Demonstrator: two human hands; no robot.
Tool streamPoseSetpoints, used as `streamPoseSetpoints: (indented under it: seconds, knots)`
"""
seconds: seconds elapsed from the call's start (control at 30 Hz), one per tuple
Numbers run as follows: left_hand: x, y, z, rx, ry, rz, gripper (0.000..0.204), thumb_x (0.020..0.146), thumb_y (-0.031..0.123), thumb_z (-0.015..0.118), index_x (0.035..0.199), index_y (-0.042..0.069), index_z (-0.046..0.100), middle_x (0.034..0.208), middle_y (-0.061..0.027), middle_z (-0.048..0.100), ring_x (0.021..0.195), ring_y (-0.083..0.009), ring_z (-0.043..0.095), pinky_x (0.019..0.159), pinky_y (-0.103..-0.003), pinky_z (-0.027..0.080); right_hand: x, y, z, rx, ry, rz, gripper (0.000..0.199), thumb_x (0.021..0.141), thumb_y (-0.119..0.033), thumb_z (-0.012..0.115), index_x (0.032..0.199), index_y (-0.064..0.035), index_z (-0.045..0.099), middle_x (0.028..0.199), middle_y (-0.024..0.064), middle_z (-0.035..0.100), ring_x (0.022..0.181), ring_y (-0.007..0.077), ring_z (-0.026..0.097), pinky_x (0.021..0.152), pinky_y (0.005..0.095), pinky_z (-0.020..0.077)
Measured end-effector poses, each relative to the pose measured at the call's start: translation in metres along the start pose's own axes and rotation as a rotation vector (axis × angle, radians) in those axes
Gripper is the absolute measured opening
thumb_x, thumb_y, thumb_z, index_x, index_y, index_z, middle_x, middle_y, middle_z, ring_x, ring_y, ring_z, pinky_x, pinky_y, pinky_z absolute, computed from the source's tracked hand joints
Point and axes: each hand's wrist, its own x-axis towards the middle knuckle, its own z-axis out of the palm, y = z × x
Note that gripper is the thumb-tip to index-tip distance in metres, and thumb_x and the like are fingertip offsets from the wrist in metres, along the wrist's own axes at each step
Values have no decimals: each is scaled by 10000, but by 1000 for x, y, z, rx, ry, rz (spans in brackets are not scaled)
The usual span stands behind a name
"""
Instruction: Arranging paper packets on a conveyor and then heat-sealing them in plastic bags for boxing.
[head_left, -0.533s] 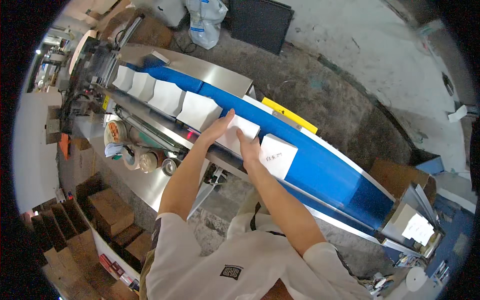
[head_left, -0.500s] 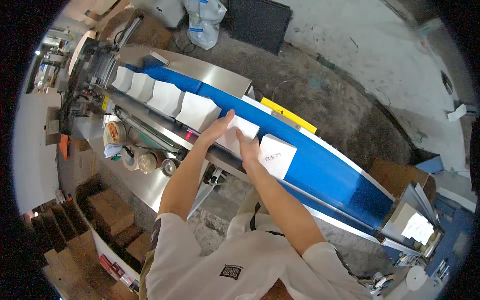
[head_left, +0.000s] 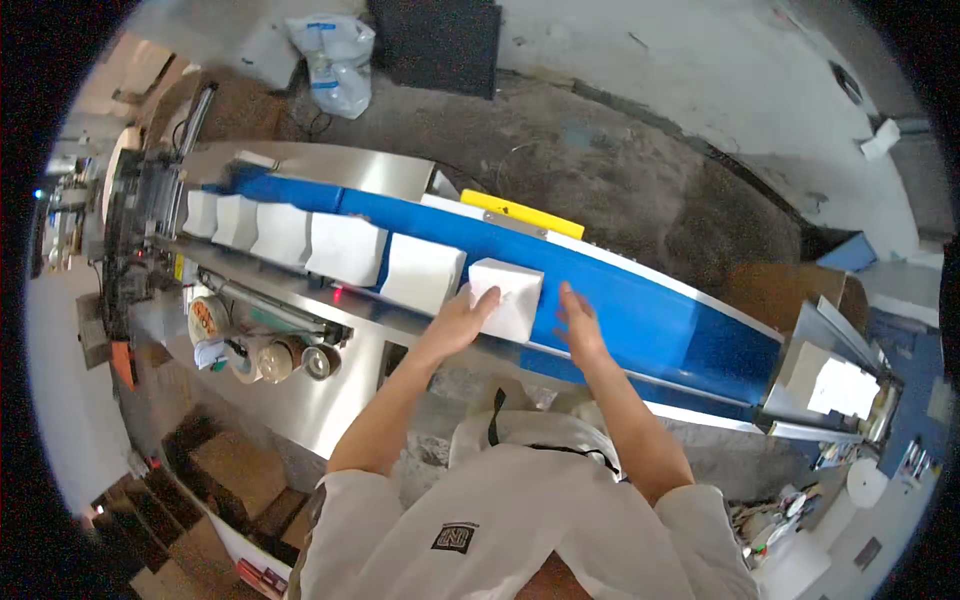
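Near its right end, a row of white block-shaped packs (head_left: 423,272) on the blue conveyor belt (head_left: 650,310) finishes with one white pack (head_left: 515,310). My left hand (head_left: 462,324) is at that pack's near left corner, its thumb laid on the surface and its fingers along the left side, partly hidden. To the right of the same pack, my right hand (head_left: 580,328) hovers over the belt. Its fingers are apart, nothing is in them, and a gap separates it from the pack.
A steel rail and worktop (head_left: 340,400) run along the near side, with several round containers (head_left: 275,358) on it. A yellow bar (head_left: 520,213) edges the belt's far side. Cardboard boxes (head_left: 235,470) stand at lower left; a paper-covered box (head_left: 840,388) is at the right end.
Both hands have shifted from the second-to-last pack to the last one at the right. My right hand has let go and spread open. The whole view has turned slightly.
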Motion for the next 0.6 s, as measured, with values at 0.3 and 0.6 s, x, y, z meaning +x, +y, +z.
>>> streamPoseSetpoints:
  seconds: [0.3,0.6]
  knots:
    - [107,-62,31,-339,34,-7,793,933,608,518,1406,-23,436,1379,-149,505,1270,-235,471,1106,-361,326,34,30,15,24,-320,-43,664,891,-568,620,1308,-55,558,1233,120,622,1092,231,598,934,393,486]
    - [18,84,87,-105,462,453,578,1016,286,540,1455,-42,358,1461,-168,430,1325,-218,424,1115,-338,312,-103,-39,-185,-217,-249,-539,696,905,-421,671,1374,53,468,1342,211,565,1198,270,583,1025,387,460]
